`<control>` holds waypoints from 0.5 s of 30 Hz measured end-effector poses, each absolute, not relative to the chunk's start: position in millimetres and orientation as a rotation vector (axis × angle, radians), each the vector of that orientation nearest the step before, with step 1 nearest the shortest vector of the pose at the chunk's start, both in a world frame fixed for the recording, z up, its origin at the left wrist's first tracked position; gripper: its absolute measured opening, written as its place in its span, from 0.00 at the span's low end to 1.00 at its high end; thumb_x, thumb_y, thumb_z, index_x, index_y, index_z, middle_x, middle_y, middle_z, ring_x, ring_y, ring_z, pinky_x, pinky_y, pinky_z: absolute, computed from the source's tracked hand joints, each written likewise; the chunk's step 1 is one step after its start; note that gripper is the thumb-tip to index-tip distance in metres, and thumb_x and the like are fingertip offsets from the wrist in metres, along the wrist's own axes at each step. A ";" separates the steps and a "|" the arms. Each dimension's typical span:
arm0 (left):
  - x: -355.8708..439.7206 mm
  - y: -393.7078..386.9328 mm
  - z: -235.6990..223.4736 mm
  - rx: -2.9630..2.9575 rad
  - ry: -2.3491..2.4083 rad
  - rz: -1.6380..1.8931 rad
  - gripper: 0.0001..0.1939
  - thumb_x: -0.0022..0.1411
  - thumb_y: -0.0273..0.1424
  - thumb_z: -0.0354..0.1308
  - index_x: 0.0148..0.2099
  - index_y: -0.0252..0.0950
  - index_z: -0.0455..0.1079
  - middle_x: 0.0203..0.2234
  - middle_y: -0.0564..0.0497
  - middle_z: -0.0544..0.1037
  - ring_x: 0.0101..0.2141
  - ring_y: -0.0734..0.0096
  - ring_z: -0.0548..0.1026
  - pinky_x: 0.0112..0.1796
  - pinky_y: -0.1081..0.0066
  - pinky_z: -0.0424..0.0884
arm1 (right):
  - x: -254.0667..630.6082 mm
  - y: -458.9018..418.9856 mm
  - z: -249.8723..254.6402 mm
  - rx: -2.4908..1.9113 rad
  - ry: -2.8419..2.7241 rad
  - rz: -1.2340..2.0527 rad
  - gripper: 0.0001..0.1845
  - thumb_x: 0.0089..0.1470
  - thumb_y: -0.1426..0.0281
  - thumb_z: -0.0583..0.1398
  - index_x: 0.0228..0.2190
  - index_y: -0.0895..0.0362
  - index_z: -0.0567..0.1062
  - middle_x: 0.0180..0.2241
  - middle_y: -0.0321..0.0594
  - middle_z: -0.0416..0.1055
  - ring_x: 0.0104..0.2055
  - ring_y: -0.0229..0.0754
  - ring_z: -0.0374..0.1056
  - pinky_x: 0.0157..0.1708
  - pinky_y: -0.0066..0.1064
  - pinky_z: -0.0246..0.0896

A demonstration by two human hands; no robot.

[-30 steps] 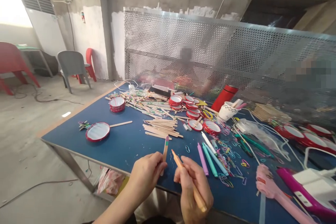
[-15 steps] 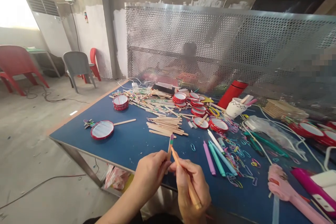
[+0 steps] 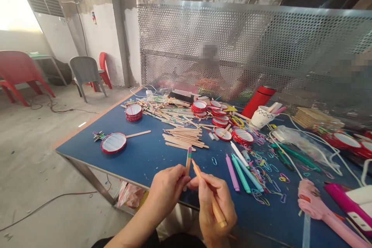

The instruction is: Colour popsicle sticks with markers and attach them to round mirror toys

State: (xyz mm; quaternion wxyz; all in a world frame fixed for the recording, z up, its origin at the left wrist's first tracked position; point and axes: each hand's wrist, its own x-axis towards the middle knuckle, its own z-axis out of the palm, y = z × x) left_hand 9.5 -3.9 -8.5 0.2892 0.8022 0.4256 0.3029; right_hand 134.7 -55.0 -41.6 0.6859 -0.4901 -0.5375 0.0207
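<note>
My left hand (image 3: 170, 186) is closed on a wooden craft stick (image 3: 188, 161), which stands up from my fingers with purple and green bands at its top. In my right hand (image 3: 217, 205) is an orange marker (image 3: 212, 197), its tip beside the stick and slightly apart from it. Beyond my hands lies a pile of plain craft sticks (image 3: 183, 137). To the right of my right hand lie a purple marker (image 3: 232, 172), a green marker (image 3: 240, 174), a blue marker (image 3: 250, 176) and a white marker (image 3: 240, 153).
Small red-rimmed drums (image 3: 113, 142) sit around the blue table (image 3: 139, 159). Coloured clips (image 3: 270, 174) are scattered at right, near a pink glue gun (image 3: 314, 201). A red bottle (image 3: 257, 100) and a paper cup (image 3: 261, 117) stand before the perforated metal panel (image 3: 174, 46).
The orange marker's tip has moved off the craft stick, with my right hand shifting slightly right and down. My left hand keeps its hold on the stick.
</note>
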 end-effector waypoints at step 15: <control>9.5 -4.3 -5.8 2.129 1.185 0.762 0.14 0.66 0.32 0.46 0.27 0.42 0.49 0.20 0.57 0.67 0.22 0.72 0.63 0.26 0.73 0.55 | 134.8 -53.6 -39.7 -1.101 -1.198 0.093 0.07 0.68 0.70 0.58 0.41 0.55 0.77 0.29 0.38 0.79 0.28 0.40 0.77 0.30 0.32 0.77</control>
